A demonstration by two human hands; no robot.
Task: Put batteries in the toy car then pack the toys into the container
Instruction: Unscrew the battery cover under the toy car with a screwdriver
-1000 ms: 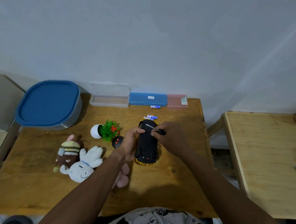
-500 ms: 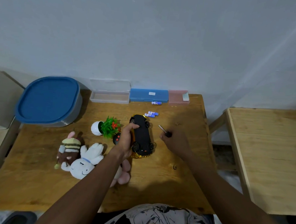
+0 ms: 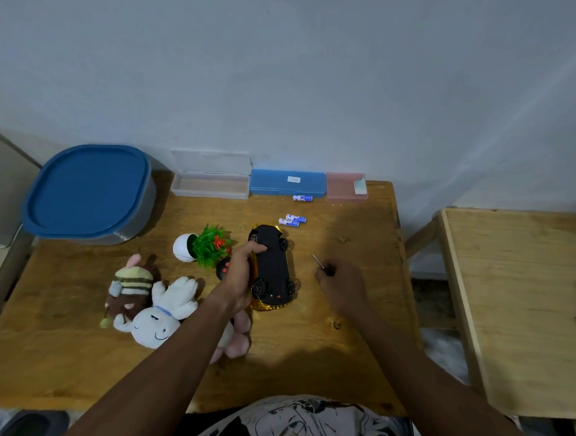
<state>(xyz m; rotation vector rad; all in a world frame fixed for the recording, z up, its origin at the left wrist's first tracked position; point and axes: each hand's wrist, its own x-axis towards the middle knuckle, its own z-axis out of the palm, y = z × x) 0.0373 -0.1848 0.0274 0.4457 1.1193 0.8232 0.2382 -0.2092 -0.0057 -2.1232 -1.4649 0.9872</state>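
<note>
Head view: left grip (image 3: 239, 277) clasps the toy car (image 3: 273, 267), wheels up, on the wooden surface (image 3: 305, 360). Right grip (image 3: 341, 283) pinches a small screwdriver (image 3: 319, 263) just beside it. Batteries (image 3: 289, 221) lie behind the car; the blue-lidded container (image 3: 89, 189) sits far left.

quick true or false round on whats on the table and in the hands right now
1. The left hand grips the toy car, wheels facing up. True.
2. The right hand is empty. False: it holds a small screwdriver.
3. The blue lid is off the container. False: the lid sits on it.
4. Three batteries lie on the table, beyond the car. True.
5. The screwdriver tip touches the car. False: it is held apart, to the car's right.
</note>
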